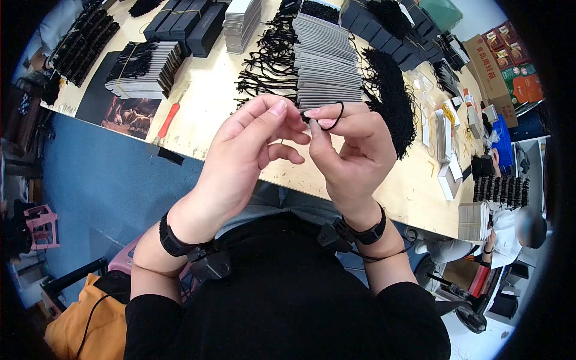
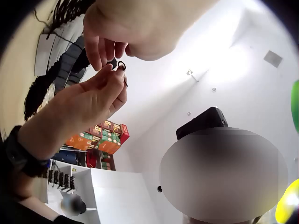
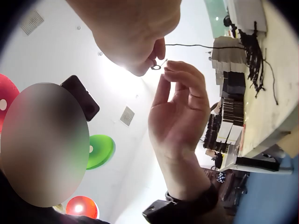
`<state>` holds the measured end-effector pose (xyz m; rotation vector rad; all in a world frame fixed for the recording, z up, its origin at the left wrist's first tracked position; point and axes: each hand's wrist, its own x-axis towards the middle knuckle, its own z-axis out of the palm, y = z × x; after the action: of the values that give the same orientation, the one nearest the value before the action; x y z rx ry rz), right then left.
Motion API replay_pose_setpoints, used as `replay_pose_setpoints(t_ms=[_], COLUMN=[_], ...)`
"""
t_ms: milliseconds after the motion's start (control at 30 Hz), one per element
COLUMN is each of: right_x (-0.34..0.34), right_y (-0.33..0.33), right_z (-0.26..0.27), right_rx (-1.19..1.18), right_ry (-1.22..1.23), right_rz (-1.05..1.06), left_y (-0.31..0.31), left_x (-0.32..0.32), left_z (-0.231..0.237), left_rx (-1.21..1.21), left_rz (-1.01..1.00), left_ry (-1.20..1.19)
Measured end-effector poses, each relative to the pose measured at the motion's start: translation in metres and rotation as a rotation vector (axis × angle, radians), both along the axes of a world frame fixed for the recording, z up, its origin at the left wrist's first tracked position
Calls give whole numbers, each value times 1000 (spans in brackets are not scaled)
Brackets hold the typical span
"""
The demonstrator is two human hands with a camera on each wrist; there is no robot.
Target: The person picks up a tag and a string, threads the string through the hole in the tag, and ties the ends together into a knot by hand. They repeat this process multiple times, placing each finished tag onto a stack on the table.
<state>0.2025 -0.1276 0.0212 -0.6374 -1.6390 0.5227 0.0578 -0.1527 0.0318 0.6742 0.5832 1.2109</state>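
1 black cord between left hand and right hand

The right hand pinches the cord between thumb and fingers, a small loop curving out past its fingertips. The left hand has its fingers bent, their tips just beside the cord; I cannot tell whether they grip it. Both hands are raised at the near edge of the bench. Beyond them on the bench lies a row of grey slat-like pieces, flanked by black strands and a black bundle. A red-handled tool lies farther left.
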Motion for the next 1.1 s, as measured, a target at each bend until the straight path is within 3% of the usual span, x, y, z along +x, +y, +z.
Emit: replay_pose_setpoints(t_ms=[33, 100, 167, 233, 367, 500, 567, 667, 800, 867, 1000, 1100], right_x=[0, 1, 4, 6, 8, 9, 11, 10, 13, 17, 12, 10], right_y=[-1, -1, 0, 1, 1, 3, 5, 6, 7, 5, 2, -2], right_z=[2, 6, 9, 11, 13, 8, 6, 5, 4, 8, 6, 5], right_rx=[-84, -165, -334, -351, -384, -306, -67, 52, 124, 205, 119, -67], right_ry=[72, 145, 251, 257, 261, 208, 8, -35, -63, -215, -111, 68], right_rz=[64, 126, 231, 258, 292, 211, 23, -63, -85, -37, -91, 10], left_y=[0, 2, 3, 3, 5, 3, 2, 1, 1, 2, 0, -1], left_x=[3, 8, 8, 7, 4, 9, 10, 10, 8, 7, 12, 14], left_z=[0, -2, 2, 3, -1, 4, 6, 9, 9, 8, 7, 8], left_rx=[0, 130, 168, 135, 75, -28, -57, -82, -80, -61, -10, -43], left_rz=[0, 291, 287, 122, 24, 15, 14, 4, -3, -19, 63, 105], left_ry=[1, 253, 249, 159, 64, 81, 58, 91, 132, 137, 164, 110])
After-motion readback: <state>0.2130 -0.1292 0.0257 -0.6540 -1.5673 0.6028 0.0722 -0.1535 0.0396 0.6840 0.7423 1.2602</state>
